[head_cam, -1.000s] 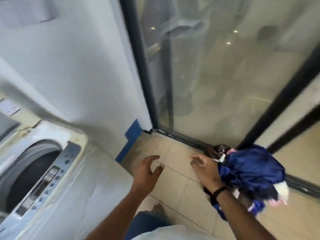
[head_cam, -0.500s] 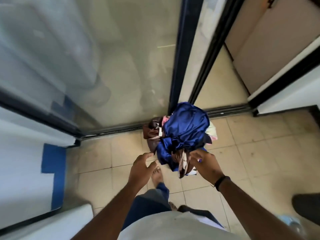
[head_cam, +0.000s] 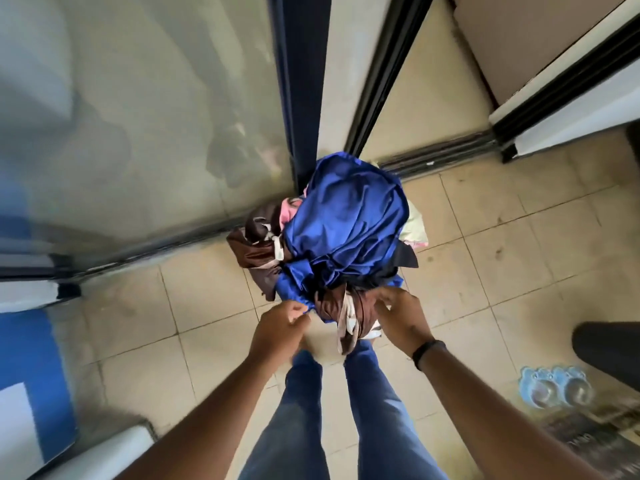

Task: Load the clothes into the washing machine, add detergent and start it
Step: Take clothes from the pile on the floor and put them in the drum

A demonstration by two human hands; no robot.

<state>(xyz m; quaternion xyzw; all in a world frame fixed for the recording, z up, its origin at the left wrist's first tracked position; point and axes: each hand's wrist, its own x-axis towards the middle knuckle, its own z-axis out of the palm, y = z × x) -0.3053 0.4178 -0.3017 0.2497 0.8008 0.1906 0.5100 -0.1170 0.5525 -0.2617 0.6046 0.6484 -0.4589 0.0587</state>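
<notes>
The pile of clothes [head_cam: 346, 237] is a heap topped by shiny royal-blue fabric, with brown, pink and pale pieces showing at its edges. It sits on the tiled floor [head_cam: 502, 258] against the glass door [head_cam: 138, 116]. The left hand [head_cam: 280, 330] pinches a blue edge of the pile; the right hand [head_cam: 401, 320] has its grip curled into the brown cloth at the near side.

Shiny royal-blue cloth [head_cam: 349, 223] tops the heap at centre frame, with brown [head_cam: 258, 251], pink [head_cam: 289, 206] and pale-yellow pieces [head_cam: 414, 226]; beige floor tiles [head_cam: 519, 258]; blue jeans [head_cam: 301, 410] below.
</notes>
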